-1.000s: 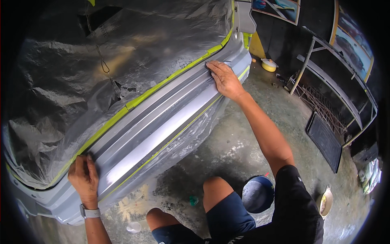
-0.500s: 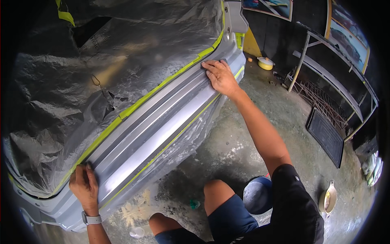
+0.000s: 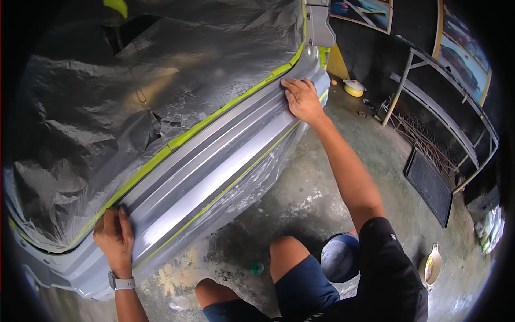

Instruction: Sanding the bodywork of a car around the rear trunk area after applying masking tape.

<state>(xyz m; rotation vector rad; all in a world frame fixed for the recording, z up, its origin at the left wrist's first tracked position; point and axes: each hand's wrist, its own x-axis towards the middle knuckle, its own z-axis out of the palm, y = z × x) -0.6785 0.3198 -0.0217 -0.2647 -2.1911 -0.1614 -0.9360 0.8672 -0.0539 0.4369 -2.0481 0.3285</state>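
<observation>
In front of me slants a car's grey door sill (image 3: 185, 166), with smooth ridges and a shiny pale strip. Yellow-green masking tape (image 3: 198, 127) runs along its inner edge, bordering clear plastic sheeting (image 3: 80, 123) over the door opening. At the sill's near left end, my left hand (image 3: 114, 236) is closed, its fingers bent against the taped edge; what lies inside them is hidden. My right hand (image 3: 304, 101) presses on the far right end with bent fingers. Whatever is under those fingertips, if anything, I cannot make out.
A dark round basin (image 3: 340, 258) stands on the concrete floor by my right knee. Farther right are a handled pan (image 3: 429, 266), a black tray (image 3: 429, 182) and a metal rack (image 3: 397, 94). A yellow pot (image 3: 353, 88) sits by the wall.
The view has shifted slightly, so the sill and my right hand appear a little farther right. Both hands keep nearly the same places on the sill.
</observation>
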